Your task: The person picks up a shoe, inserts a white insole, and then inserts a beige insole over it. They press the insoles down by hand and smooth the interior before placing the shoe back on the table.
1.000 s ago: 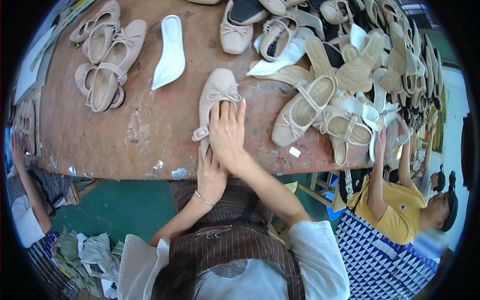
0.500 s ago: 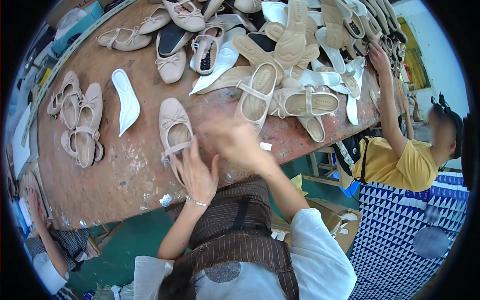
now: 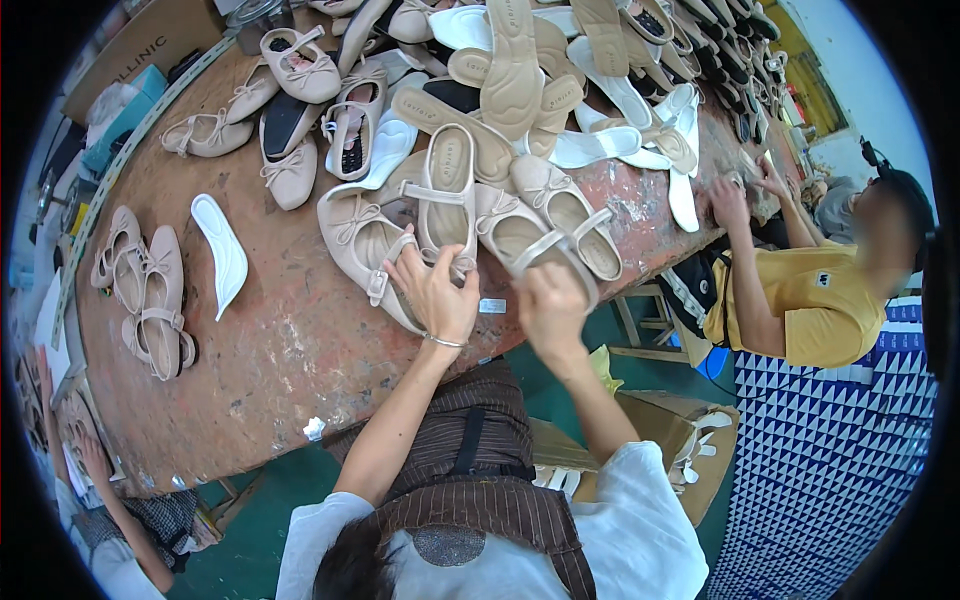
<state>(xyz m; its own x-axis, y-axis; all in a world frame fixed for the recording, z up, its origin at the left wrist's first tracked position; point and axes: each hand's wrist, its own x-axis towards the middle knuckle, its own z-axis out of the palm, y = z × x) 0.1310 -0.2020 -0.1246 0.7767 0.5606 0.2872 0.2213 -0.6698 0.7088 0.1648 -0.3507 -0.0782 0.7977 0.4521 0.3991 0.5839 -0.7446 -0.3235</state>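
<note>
Beige bow-fronted strap shoes lie close together on the worktable before me. My left hand (image 3: 440,292) has its fingers on the back part of the left beige shoe (image 3: 352,238), near its strap. Just beyond that hand is an upright-facing strap shoe (image 3: 447,180) with a pale insole. My right hand (image 3: 553,305) is curled, somewhat blurred, at the strap and heel end of another beige shoe (image 3: 508,232). Its fingertips are partly hidden. Touching that shoe on the right is one more strap shoe (image 3: 575,215).
A heap of shoes and insoles (image 3: 515,70) covers the far table (image 3: 270,400). Leftward lie a white insole (image 3: 219,250) and several shoes (image 3: 160,290). A person in yellow (image 3: 800,310) works at the right; another person's arm (image 3: 120,500) shows at lower left. A carton (image 3: 715,470) stands below.
My left hand and its shoe have moved right, beside the other shoes. My right hand has moved right and down to a shoe. The view has shifted, and the shoes before me are rearranged.
</note>
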